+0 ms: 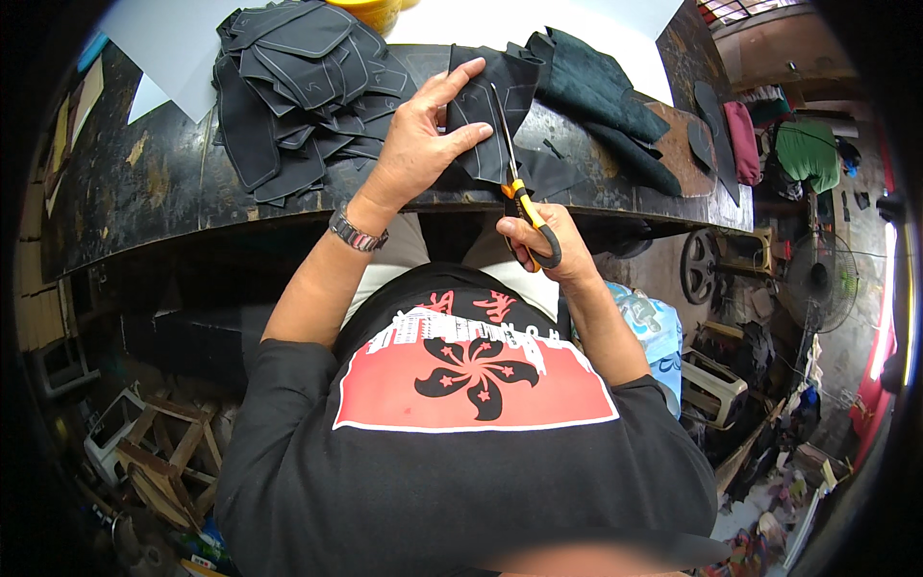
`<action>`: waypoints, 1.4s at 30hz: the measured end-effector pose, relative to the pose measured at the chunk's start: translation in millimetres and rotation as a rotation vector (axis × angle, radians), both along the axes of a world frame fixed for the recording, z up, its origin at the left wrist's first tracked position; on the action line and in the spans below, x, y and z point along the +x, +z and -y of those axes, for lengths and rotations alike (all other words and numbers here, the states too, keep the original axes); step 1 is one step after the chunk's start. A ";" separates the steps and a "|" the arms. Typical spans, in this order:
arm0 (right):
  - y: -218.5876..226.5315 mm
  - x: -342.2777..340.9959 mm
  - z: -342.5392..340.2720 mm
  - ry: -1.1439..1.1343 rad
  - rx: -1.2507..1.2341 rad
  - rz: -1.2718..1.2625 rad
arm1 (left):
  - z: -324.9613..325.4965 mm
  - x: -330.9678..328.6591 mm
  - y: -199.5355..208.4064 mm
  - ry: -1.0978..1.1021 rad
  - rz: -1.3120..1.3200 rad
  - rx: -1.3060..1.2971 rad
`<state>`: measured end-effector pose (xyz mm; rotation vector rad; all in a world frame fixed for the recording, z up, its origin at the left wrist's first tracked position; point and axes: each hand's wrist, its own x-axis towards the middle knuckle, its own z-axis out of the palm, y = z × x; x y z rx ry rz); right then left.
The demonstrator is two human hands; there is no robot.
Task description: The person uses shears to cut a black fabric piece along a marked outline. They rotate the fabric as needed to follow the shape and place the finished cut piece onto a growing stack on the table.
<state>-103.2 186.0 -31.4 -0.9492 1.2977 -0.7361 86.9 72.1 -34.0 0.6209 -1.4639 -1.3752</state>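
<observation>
Head view: left grip (415, 144), partly hidden, clasps black material (473, 106); right grip (565, 244) encloses scissors (520, 190).

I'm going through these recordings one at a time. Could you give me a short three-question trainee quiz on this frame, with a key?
1. Multiple choice: what does the right hand hold?
a) a hammer
b) scissors
c) a brush

2. True or false: the wristwatch is on the right wrist.

3. Fill in the blank: the heap of black pieces lies to the ____ of the left hand.

Key:
1. b: scissors with yellow and black handles, their blades at the black piece under the left hand's thumb.
2. False: it is on the left wrist.
3. left
</observation>
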 end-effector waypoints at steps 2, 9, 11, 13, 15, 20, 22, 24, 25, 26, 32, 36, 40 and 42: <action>0.2 1.2 -0.9 -0.008 0.006 -0.011 | 0.3 -0.2 -0.9 0.000 0.000 -0.001; 1.2 7.5 -3.0 -0.018 0.047 0.016 | 2.6 -0.7 -3.4 -0.010 -0.012 0.012; 4.3 4.4 -0.7 0.013 0.066 0.086 | 4.5 1.1 -2.8 -0.032 0.000 0.028; 10.1 -3.5 2.5 0.009 0.106 0.153 | 5.8 4.1 -1.8 -0.058 0.049 0.064; 14.7 -9.7 6.1 0.033 0.121 0.179 | 4.5 6.2 -1.4 -0.097 0.062 0.046; 15.9 -8.7 11.1 0.040 0.117 0.130 | 3.2 7.4 -5.0 -0.135 -0.056 0.178; 13.7 -3.2 8.2 0.010 0.093 0.121 | 2.1 7.7 -8.2 -0.208 -0.248 0.477; 10.1 3.3 6.1 -0.003 0.074 0.103 | 2.9 8.7 -10.9 -0.242 -0.401 0.549; 8.7 5.5 5.6 -0.001 0.074 0.085 | 3.3 8.5 -12.0 -0.249 -0.481 0.572; 7.7 6.8 5.3 -0.003 0.072 0.093 | 4.2 9.4 -12.8 -0.230 -0.532 0.618; 8.7 3.6 5.3 -0.067 0.056 0.144 | 5.7 11.5 -17.2 -0.279 -0.650 0.627; 9.5 1.0 4.8 -0.068 0.062 0.158 | 4.0 10.8 -22.6 -0.209 -0.444 0.580; 11.7 -6.4 5.7 -0.005 0.076 0.110 | 5.7 11.9 -27.3 -0.054 -0.485 0.566; 11.8 -7.6 4.1 0.031 0.081 0.108 | 6.1 11.3 -28.9 -0.062 -0.565 0.555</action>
